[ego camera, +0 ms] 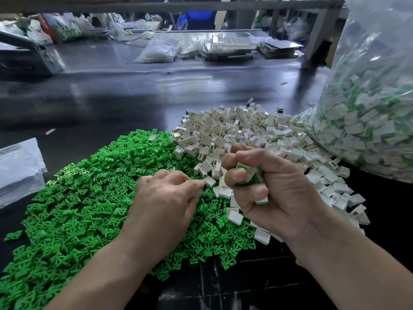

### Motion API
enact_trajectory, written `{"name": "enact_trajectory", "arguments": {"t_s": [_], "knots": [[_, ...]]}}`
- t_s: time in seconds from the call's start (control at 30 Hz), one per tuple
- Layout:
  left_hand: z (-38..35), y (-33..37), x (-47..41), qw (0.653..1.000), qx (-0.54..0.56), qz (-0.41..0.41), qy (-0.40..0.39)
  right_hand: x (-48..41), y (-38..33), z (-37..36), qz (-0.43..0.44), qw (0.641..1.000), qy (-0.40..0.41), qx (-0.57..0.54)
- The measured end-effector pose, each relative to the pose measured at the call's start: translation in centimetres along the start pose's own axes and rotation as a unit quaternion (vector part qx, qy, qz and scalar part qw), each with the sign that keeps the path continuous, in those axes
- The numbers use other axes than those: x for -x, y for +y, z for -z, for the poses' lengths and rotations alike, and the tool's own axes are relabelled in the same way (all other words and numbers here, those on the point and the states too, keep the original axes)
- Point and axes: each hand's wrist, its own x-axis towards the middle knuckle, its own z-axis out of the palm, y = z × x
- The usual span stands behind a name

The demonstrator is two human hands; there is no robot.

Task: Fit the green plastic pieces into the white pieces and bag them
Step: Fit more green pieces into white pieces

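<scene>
The right hand (274, 193) was curled into a fist a little above the piles. Its grip was closed round several fitted pieces (248, 175), white shells with green showing at their ends. It probably held them as a small store, so that one trip to the bag could carry many.

The left hand (165, 198) was palm down at 9 o'clock from the right one. Its fingers were bent, and the fingertips (200, 183) were just at a loose white piece on the border of the two piles. Whether this grip pinched anything could not be told, because the fingers hid it.

The green pieces (78, 209) were spread in a wide heap on the dark surface (111, 104), from 6 to 9 o'clock of the view, under the left arm. The white pieces (245, 130) were heaped at 1 o'clock from the hands and touched the green heap, probably so that both stocks were near the hands.

A large clear bag (368, 108), much filled with fitted pieces, stood at 3 o'clock against the white heap, within easy reach of the right hand. Some flat plastic bags (17, 168) lay at 9 o'clock, just beside the green heap.
</scene>
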Motion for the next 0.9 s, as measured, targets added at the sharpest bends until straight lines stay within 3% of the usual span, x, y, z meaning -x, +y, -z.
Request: {"name": "enact_trajectory", "arguments": {"t_s": [0.17, 0.33, 0.5, 0.7, 0.9], "knots": [[-0.2, -0.2, -0.1, 1.000, 0.004, 0.004, -0.014, -0.1, 0.3, -0.2, -0.021, 0.996, 0.080, 0.025], [0.4, -0.5, 0.1, 0.999, 0.034, 0.003, 0.010, -0.1, 0.8, -0.2, -0.030, 0.994, 0.096, 0.042], [1.0, -0.5, 0.2, 0.988, 0.118, 0.006, 0.097, -0.2, 1.1, -0.1, -0.035, 0.993, 0.080, 0.075], [2.4, 0.6, 0.4, 0.929, 0.314, 0.041, 0.193, -0.1, 1.4, -0.1, -0.079, 0.990, 0.059, 0.102], [3.1, 1.6, 1.0, 0.926, 0.308, 0.044, 0.216, 0.2, 2.3, -0.3, -0.153, 0.980, -0.007, 0.125]]}}
